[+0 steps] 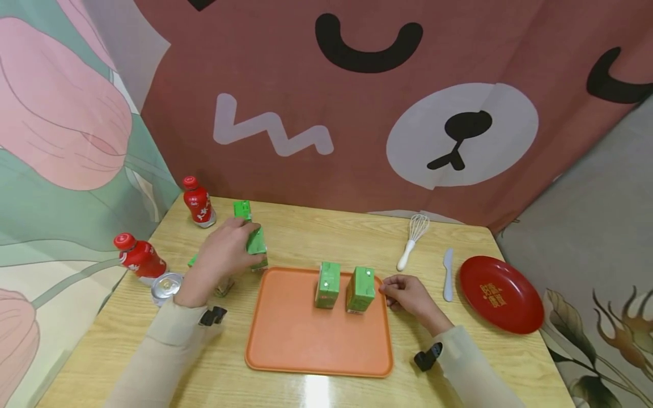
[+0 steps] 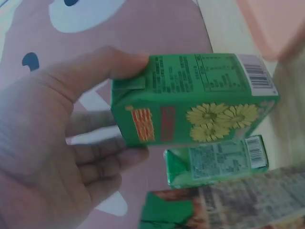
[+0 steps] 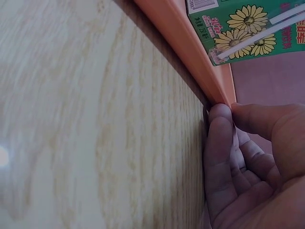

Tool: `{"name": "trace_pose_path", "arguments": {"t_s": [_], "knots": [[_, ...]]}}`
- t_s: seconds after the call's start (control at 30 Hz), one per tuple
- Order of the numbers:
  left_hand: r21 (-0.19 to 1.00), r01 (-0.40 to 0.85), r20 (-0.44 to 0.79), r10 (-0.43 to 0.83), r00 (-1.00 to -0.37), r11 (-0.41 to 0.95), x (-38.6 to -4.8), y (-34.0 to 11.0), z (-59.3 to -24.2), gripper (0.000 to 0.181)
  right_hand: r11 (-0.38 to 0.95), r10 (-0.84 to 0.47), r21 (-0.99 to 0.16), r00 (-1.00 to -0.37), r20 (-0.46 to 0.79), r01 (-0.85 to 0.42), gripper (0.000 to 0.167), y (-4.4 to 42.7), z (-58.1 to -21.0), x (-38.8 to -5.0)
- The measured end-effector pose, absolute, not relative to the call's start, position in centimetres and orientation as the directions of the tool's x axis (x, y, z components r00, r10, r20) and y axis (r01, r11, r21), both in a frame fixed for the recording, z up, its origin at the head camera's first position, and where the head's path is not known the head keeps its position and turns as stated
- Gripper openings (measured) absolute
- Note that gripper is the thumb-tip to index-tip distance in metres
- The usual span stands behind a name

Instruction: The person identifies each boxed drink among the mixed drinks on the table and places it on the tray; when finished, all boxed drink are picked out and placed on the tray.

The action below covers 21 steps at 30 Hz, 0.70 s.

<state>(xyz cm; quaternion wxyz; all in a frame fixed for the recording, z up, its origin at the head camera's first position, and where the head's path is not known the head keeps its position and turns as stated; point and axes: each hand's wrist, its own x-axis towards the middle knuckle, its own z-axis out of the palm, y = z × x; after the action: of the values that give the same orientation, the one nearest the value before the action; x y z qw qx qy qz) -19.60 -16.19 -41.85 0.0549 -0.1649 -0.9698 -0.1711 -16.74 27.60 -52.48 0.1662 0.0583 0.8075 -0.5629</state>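
My left hand [image 1: 227, 249] grips the top end of a green drink carton [image 2: 195, 100] printed with yellow flowers, between thumb and fingers. It is just off the back left corner of the orange tray [image 1: 285, 340]. A similar carton [image 1: 242, 209] stands behind it, and a brown-and-green carton [image 2: 238, 205] shows below it in the left wrist view, mostly hidden by my arm in the head view. Two green cartons [image 1: 328, 286] stand upright on the tray's back right part. My right hand [image 1: 408, 294] pinches the tray's right rim [image 3: 209, 78] near its back corner.
Two red bottles [image 1: 199, 203] and a silver-topped can [image 1: 166, 287] stand at the left. To the right lie a white whisk [image 1: 412, 243], a pale knife [image 1: 448, 275] and a red plate [image 1: 502, 323]. A curtain [image 1: 357, 170] hangs behind the table.
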Motion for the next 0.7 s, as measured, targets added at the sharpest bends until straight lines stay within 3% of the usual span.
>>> {"name": "trace_pose_path", "arguments": {"t_s": [0.33,0.7], "knots": [[0.379,0.541,0.152,0.527,-0.836,0.751,-18.8,-14.2,-41.6,0.071,0.376,-0.085,-0.884,-0.939,-0.333,0.279,0.029,27.7,-52.6,-16.7],[0.323,0.663,0.149,0.656,-0.740,0.675,-18.3,-12.6,-42.6,0.065,0.369,-0.076,-0.883,-0.938,-0.339,0.290,0.029,27.6,-52.6,-16.7]]}}
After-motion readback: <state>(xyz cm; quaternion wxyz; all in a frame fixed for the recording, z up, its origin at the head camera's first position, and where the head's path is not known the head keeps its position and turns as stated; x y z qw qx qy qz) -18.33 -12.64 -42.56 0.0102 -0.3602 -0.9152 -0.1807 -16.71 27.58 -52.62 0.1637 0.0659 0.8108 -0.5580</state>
